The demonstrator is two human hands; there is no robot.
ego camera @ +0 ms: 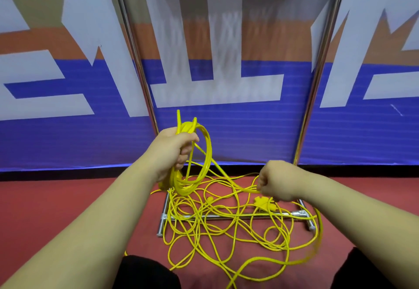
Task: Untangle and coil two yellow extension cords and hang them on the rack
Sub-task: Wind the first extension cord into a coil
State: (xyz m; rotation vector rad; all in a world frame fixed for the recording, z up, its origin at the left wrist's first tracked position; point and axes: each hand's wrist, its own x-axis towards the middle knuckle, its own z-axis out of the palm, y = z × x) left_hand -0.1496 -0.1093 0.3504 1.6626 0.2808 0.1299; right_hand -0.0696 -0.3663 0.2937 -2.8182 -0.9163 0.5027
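Note:
My left hand (174, 150) grips a coil of yellow cord (199, 170), several loops hanging from its fist above the floor. A strand runs from the coil down and right to my right hand (275, 180), which pinches it in a closed fist. Below both hands a loose tangle of yellow cord (226, 232) lies spread on the red floor, over the rack's base. A yellow plug (263, 202) lies in the tangle just under my right hand. The rack's two metal uprights (136, 62) rise on either side.
The rack's chrome base bar (217, 216) lies across the floor under the cords. Behind it stands a blue, orange and white banner wall (226, 130). My dark-clad knees (145, 273) show at the bottom edge. Red floor (45, 202) lies left and right.

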